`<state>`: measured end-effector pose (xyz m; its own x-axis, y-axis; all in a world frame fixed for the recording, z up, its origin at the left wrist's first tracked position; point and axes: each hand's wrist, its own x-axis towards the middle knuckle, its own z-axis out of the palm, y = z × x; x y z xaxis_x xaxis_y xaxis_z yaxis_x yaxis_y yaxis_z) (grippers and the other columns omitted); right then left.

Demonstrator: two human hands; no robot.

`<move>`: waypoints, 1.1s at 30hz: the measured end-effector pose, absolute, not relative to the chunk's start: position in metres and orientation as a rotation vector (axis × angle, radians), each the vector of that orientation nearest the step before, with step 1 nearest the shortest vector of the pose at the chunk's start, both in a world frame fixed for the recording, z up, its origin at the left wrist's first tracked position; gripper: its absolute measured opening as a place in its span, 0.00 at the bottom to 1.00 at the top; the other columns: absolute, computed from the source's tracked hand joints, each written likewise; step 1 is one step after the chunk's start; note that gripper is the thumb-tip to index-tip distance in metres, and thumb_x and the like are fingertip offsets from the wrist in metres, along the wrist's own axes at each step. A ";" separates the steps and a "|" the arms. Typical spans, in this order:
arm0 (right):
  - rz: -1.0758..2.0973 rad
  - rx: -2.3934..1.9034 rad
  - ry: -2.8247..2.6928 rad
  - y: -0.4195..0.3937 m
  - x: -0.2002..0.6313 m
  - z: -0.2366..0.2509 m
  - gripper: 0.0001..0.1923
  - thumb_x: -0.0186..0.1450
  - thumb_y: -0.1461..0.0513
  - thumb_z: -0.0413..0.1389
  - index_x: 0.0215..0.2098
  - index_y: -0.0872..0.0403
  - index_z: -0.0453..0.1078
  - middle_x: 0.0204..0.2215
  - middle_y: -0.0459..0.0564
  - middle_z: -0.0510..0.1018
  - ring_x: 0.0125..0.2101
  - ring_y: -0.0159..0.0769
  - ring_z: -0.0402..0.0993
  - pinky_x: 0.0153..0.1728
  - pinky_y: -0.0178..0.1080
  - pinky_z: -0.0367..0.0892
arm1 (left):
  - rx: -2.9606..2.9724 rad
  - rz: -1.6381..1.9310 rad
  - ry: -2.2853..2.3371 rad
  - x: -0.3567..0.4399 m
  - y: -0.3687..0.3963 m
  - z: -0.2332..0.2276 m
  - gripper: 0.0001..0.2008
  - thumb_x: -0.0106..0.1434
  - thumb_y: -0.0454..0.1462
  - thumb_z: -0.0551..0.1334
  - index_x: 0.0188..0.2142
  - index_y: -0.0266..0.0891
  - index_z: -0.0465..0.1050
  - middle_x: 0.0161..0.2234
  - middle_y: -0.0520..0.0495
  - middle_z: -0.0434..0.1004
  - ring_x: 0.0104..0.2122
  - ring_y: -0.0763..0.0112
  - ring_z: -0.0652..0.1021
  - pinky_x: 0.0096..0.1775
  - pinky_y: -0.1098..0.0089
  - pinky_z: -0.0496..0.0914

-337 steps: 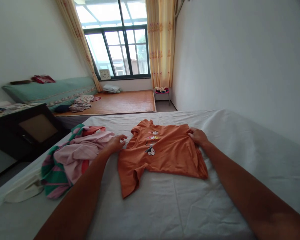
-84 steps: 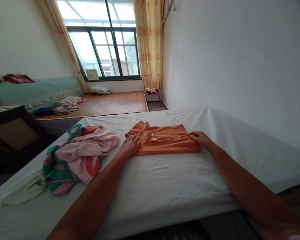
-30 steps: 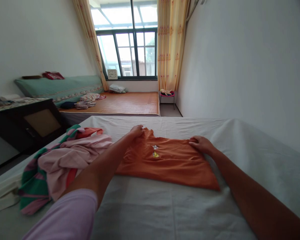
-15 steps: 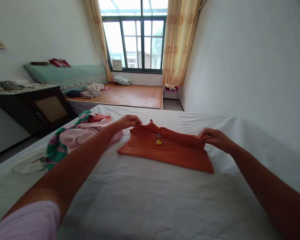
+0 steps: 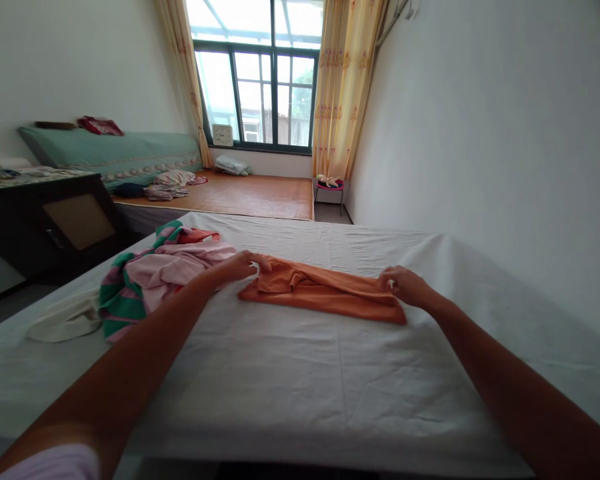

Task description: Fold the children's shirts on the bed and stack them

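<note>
Mid-frame, the left hand [image 5: 254,261] and right hand [image 5: 400,281], pinched nearly closed, grip the shirt [image 5: 320,283]; cabinet [image 5: 60,220] far left; sheet [image 5: 290,387] reaches toward the bottom

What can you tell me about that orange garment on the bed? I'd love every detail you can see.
The orange garment is plain on the sides that show and looks like soft, thin fabric. It is folded into a long, narrow strip, slightly slanted across the white sheet. A loose flap with creases shows near its left end, and an under layer sticks out along the near edge. The left hand holds its left end, the right hand its right.
</note>
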<state>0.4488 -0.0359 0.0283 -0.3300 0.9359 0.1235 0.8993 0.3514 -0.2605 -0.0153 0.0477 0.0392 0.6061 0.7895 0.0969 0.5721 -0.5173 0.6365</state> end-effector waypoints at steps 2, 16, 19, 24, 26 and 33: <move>0.079 -1.678 -2.278 -0.031 0.430 0.033 0.15 0.56 0.71 0.47 0.29 0.52 0.74 0.33 0.50 0.79 0.37 0.37 0.74 0.42 0.37 0.65 | 2.329 0.646 1.282 0.001 0.052 0.038 0.17 0.54 0.32 0.54 0.37 0.39 0.80 0.39 0.49 0.82 0.43 0.65 0.78 0.48 0.69 0.69; 0.018 -1.523 -2.517 -0.030 0.425 -0.021 0.30 0.62 0.68 0.45 0.63 0.48 0.61 0.62 0.48 0.65 0.61 0.40 0.60 0.59 0.47 0.57 | 2.697 0.420 1.503 0.046 0.035 -0.033 0.28 0.70 0.51 0.43 0.64 0.43 0.58 0.65 0.45 0.56 0.65 0.61 0.56 0.63 0.59 0.49; -0.036 -1.621 -2.499 -0.026 0.450 -0.017 0.35 0.56 0.74 0.44 0.59 0.49 0.66 0.58 0.47 0.70 0.60 0.39 0.61 0.60 0.46 0.57 | 2.683 0.402 1.586 0.045 0.035 -0.033 0.28 0.70 0.51 0.43 0.64 0.43 0.58 0.65 0.44 0.57 0.64 0.60 0.57 0.63 0.59 0.48; -0.125 -1.881 -2.452 -0.033 0.466 -0.016 0.38 0.56 0.74 0.45 0.61 0.43 0.64 0.60 0.45 0.67 0.61 0.44 0.59 0.59 0.54 0.57 | 2.671 0.397 1.690 0.048 0.029 -0.032 0.32 0.67 0.56 0.45 0.64 0.44 0.59 0.64 0.42 0.59 0.63 0.55 0.58 0.63 0.57 0.49; -0.098 -1.994 -2.438 -0.040 0.470 -0.015 0.35 0.59 0.71 0.45 0.62 0.43 0.62 0.62 0.47 0.64 0.61 0.49 0.60 0.55 0.59 0.59 | 2.676 0.394 1.706 0.048 0.026 -0.031 0.33 0.66 0.56 0.46 0.63 0.43 0.59 0.64 0.40 0.59 0.63 0.53 0.58 0.62 0.55 0.50; -0.412 -1.700 -2.223 -0.038 0.439 0.000 0.31 0.60 0.72 0.43 0.61 0.54 0.63 0.60 0.56 0.66 0.61 0.45 0.60 0.60 0.53 0.57 | 2.801 0.459 1.440 0.064 0.016 -0.022 0.25 0.69 0.48 0.48 0.63 0.45 0.60 0.65 0.45 0.58 0.64 0.58 0.57 0.63 0.57 0.49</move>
<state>0.4391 -0.0379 -0.0003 -0.2464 0.8769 0.4127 0.9666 0.2535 0.0385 0.0642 0.0159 -0.0223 0.5490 0.7901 0.2726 0.8020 -0.5898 0.0943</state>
